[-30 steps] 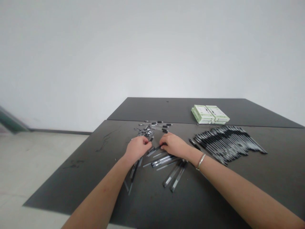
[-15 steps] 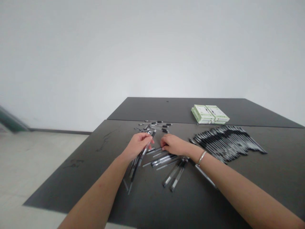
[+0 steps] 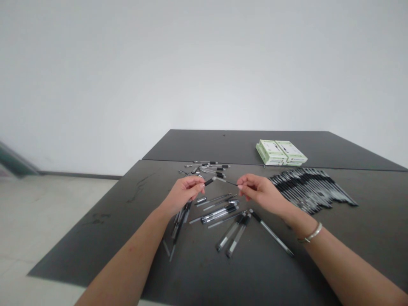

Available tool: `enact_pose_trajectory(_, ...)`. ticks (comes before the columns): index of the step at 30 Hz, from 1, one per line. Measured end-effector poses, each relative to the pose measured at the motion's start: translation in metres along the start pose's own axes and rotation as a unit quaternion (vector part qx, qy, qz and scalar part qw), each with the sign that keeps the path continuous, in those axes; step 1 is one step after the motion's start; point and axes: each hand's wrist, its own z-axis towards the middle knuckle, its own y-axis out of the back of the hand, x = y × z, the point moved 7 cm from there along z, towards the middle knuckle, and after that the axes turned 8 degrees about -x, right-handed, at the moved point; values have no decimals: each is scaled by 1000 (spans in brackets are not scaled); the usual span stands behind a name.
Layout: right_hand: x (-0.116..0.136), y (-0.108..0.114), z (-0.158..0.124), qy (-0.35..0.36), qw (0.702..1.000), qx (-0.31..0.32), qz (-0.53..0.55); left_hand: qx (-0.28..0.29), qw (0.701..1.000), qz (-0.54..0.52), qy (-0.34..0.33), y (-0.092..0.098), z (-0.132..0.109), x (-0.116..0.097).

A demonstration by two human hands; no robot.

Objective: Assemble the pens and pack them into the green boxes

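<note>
My left hand (image 3: 185, 193) is closed round a gel pen barrel (image 3: 209, 182), its black grip end poking out to the right past the fingers. A thin pen refill (image 3: 225, 181) is pinched by the fingertips of my right hand (image 3: 262, 193). The refill's pale end meets the mouth of the barrel; whether it is inside I cannot tell. Below the hands lie loose refills (image 3: 223, 220) and clear pens with black grips (image 3: 237, 238). More pens and refills (image 3: 181, 227) lie under my left wrist. Beyond my left hand is a scatter of pen parts (image 3: 210, 168).
A long row of pens (image 3: 314, 187) lies side by side on the dark table (image 3: 360, 238), right of my right hand. Green and white boxes (image 3: 280, 153) are stacked farther back. One single pen (image 3: 272, 233) lies slanted near my right forearm. A pale wall (image 3: 204, 63) rises behind the table.
My right hand has risen from the loose refills and moved right, now with a refill in its fingertips. The barrel in my left hand has tipped from steep to nearly level, pointing right.
</note>
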Motion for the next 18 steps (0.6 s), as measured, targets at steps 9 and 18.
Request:
enact_pose_trajectory(9, 12, 21, -3, -25, 996, 4, 85, -7, 1000, 5, -2, 4, 1, 2)
enact_pose_trajectory(18, 13, 20, -4, -28, 997, 6, 66, 3, 1000, 9, -1, 3, 0, 3)
